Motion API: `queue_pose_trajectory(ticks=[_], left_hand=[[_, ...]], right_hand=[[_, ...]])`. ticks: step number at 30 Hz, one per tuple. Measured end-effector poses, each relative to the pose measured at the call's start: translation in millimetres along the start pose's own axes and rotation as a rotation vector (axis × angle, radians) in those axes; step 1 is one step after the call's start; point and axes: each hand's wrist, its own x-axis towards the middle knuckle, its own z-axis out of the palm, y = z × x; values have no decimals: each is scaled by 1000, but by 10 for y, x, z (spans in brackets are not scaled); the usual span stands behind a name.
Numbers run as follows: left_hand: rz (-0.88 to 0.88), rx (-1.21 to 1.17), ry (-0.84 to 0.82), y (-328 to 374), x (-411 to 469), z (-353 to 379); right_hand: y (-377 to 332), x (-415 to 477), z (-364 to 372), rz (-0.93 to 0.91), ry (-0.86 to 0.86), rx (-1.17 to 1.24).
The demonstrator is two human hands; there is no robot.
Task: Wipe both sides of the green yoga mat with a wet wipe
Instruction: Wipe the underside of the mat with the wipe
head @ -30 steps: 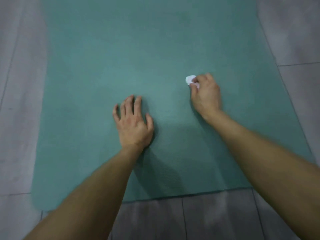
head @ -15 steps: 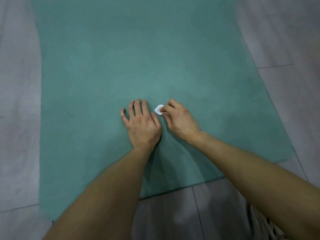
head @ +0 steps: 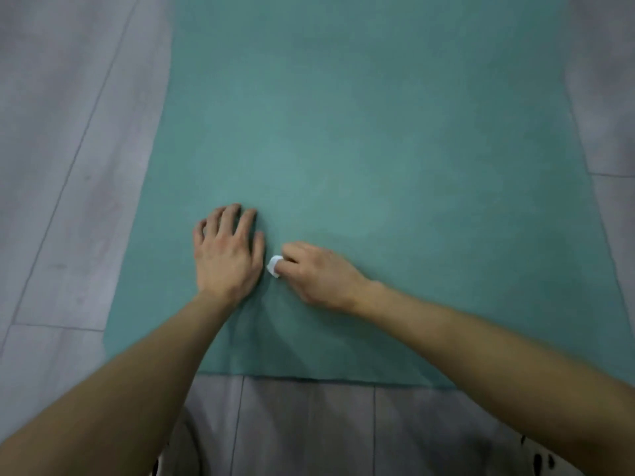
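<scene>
One floor (head: pixel 68 166): grey planks with thin seams, showing left, right and near of the mat.
Green yoga mat (head: pixel 360 132): flat on the floor, runs from the near middle out past the far edge of view; near edge straight, just beyond the person's body; surface plain teal-green, no folds visible.
Left forearm (head: pixel 137 389): bare, comes in from the near left, angled toward the mat's near-centre.
Right forearm (head: pixel 481 345): bare, comes in from the near right, crosses the mat's near right corner area.
Left hand (head: pixel 226 259): palm down on the mat, fingers straight and slightly spread, released, holding nothing, resting flat left of centre.
Right hand (head: pixel 319 274): knuckles up, fingers curled, grasping the wet wipe at the fingertips, low against the mat, just right of the left hand, not touching it as far as visible.
Spotted fabric (head: pixel 543 462): pale with dark spots, near right corner, partly under the right forearm; blurred.
Wet wipe (head: pixel 275 266): small white wad, mostly covered by the right hand's fingers, sits between the two hands; contact with the mat likely but cannot tell for sure.
</scene>
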Motion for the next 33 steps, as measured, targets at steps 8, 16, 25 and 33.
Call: queue_pose_trajectory(ticks=[8,16,25,33], left_hand=[[-81,-77,59,61,-157,123],[-94,-77,72,83,-140,111],[-100,-65,37,91,-148,119],[-95,-69,32,82,-153,133]], right_hand=[[2044,-277,-822,832,352,-227],[129,112,112,-41,80,20],[1712,-594,-703,1045,536,-212],[352,-22,-12,44,187,-92]])
